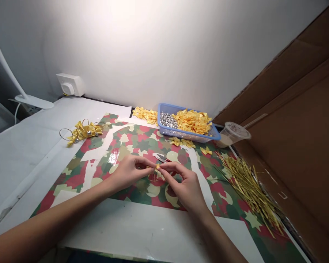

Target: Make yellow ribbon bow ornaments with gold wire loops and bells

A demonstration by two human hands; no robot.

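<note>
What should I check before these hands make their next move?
1. Yellow piece in both grips: ok, pinched between the fingertips of left hand and right hand.
2. Snips clear of the fingers: cannot tell; they lie close behind, partly hidden.
3. Beads contained: ok, in the basket.
4. Bows all inside the basket: not ok, several lie outside it.
5. Stems away from the hands: ok, piled to the right.

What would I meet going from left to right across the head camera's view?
White lamp, cluster of yellow bows, left hand, small yellow piece pinched between the hands, right hand, pile of thin greenish strands.
</note>
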